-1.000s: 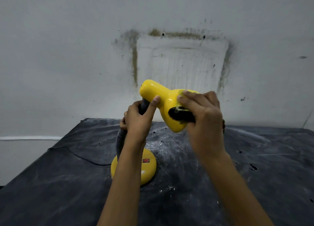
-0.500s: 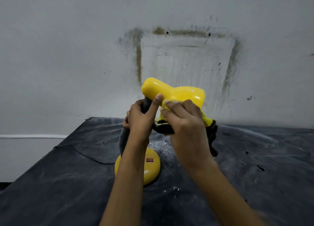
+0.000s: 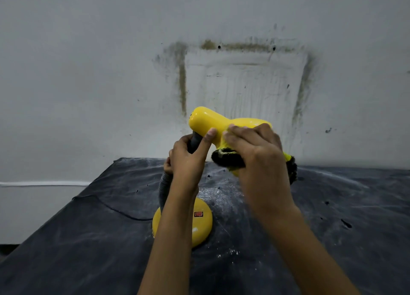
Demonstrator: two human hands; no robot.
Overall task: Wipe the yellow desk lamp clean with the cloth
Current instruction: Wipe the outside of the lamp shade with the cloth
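Behind both grips I see a grey wall (image 3: 88,73), with a grimy rectangular outline (image 3: 182,84) straight back from where the hands meet. Below the grips lies the table (image 3: 343,228), covered in black and smeared with pale dust, thickest just under the right wrist.

The lamp (image 3: 206,121) stands between me and the wall. Its yellow head is tilted and sits at the top of both grips. The dark ribbed neck (image 3: 165,183) runs down from the left grip, partly hidden by that forearm, to the round yellow base (image 3: 199,230), which rests on the table directly below the left wrist.

I have the left hand (image 3: 188,159) closed round the neck just under the head, fingers wrapped tight, and the thumb tip pushed up against the yellow shell. The right hand (image 3: 257,152), just beside that thumb, holds the cloth (image 3: 226,159) against the wide end of the head, fingers bent over it. This hand is a little blurred, so I cannot tell how each finger lies.

The cloth is yellow and black. It is bunched under the right palm, and a dark fringe shows on either side of the grip.

A thin black cord (image 3: 111,208) trails over the table from the base, out to the left of the left forearm. A small red switch (image 3: 198,214) sits on top of the base, just right of that forearm.
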